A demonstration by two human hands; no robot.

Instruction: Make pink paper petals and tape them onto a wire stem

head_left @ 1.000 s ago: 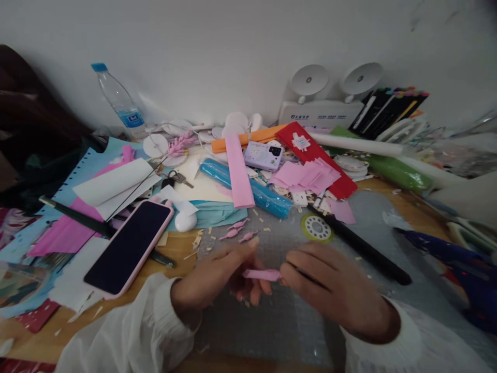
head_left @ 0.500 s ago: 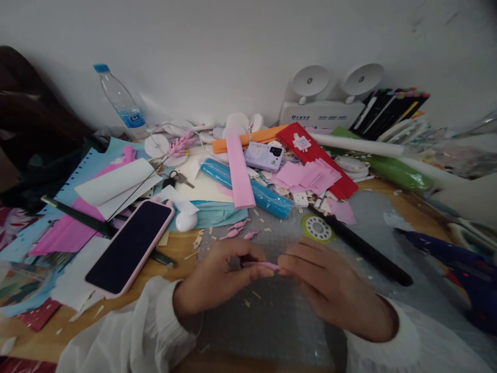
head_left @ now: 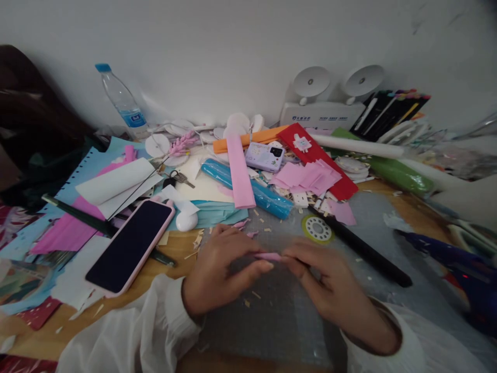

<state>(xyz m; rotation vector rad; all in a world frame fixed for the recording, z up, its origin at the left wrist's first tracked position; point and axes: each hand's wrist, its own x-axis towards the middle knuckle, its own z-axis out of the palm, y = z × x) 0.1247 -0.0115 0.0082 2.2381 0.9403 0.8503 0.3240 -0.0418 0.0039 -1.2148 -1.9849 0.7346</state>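
Observation:
A small twisted pink paper piece (head_left: 268, 256) is held between my hands above the grey mat (head_left: 272, 326). My right hand (head_left: 324, 280) pinches its right end between thumb and fingers. My left hand (head_left: 225, 269) is at its left end, the thumb lifted away from the fingers; the fingers' contact with the piece is partly hidden. Behind my left hand lie small twisted pink pieces (head_left: 241, 224), partly covered by that hand. A yellow-green tape roll (head_left: 317, 228) lies beyond my right hand.
At left lie a pink-cased phone (head_left: 130, 246) and papers. Blue (head_left: 267, 198), pink (head_left: 240, 173) and red (head_left: 330, 173) paper rolls or strips sit at the back. A black rod (head_left: 368, 251) and a dark blue glue gun (head_left: 454, 259) are at right. A water bottle (head_left: 123, 98) stands against the wall.
My left thumb has parted from the pink piece and the left hand has shifted slightly up, covering more of the small pieces behind. My right hand has moved slightly right and turned.

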